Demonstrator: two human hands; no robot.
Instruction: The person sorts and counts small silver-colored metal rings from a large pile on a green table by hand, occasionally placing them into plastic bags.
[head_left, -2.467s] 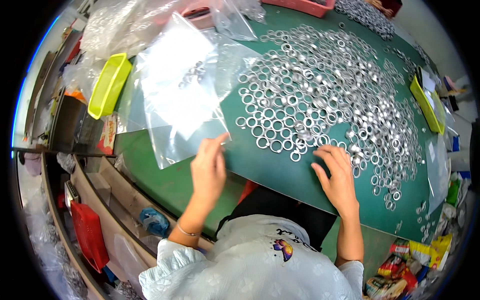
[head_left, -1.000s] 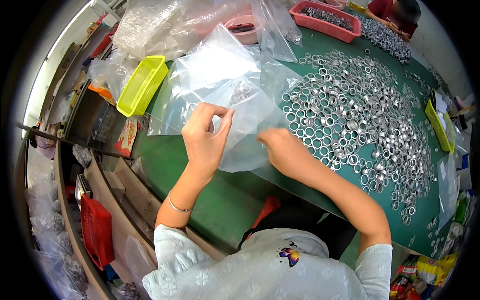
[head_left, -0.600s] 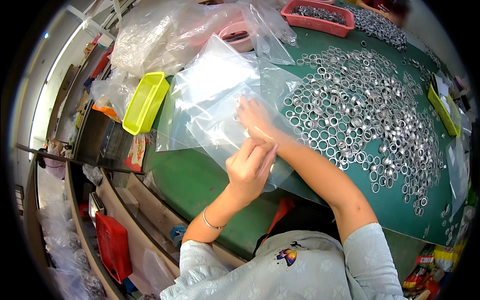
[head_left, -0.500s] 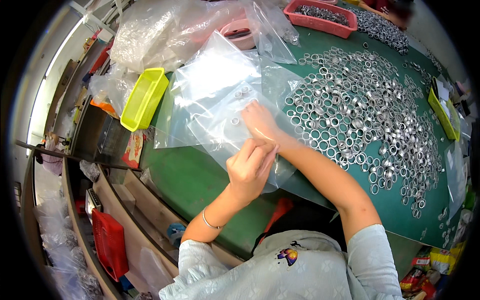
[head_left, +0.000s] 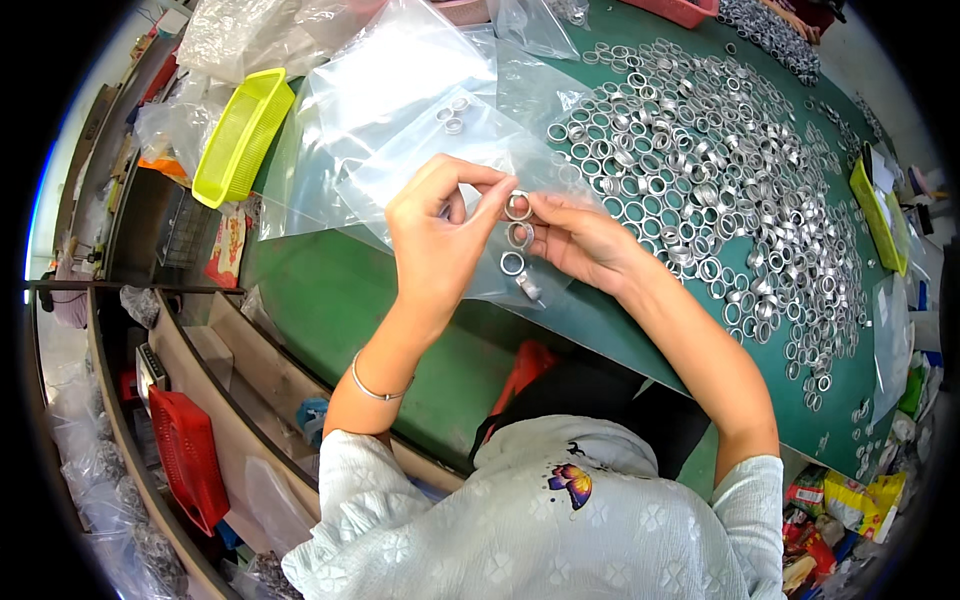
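Note:
Above the near edge of a clear plastic bag (head_left: 400, 165), my two hands meet over a small silver metal ring (head_left: 518, 207). My left hand (head_left: 435, 230) pinches this ring from the left between thumb and forefinger. From the right, my right hand (head_left: 585, 245) holds its other side, with fingers curled. A second ring (head_left: 520, 236) is at the right fingertips. Just below are another ring (head_left: 512, 264) and one turned on edge (head_left: 528, 287); whether these lie on the bag or hang free I cannot tell. A few rings (head_left: 454, 126) show through the bag farther away.
A wide heap of silver rings (head_left: 700, 180) covers the right of the green table (head_left: 640, 335). A yellow-green basket (head_left: 243, 135) stands left, another (head_left: 878, 215) far right. Red basket (head_left: 188, 460) and shelves lie lower left. Part of another person shows at the top right.
My right hand has drawn back from over the bag and come to my left hand, which has risen away from the right wrist. Rings now show between and below the fingertips. The view has shifted.

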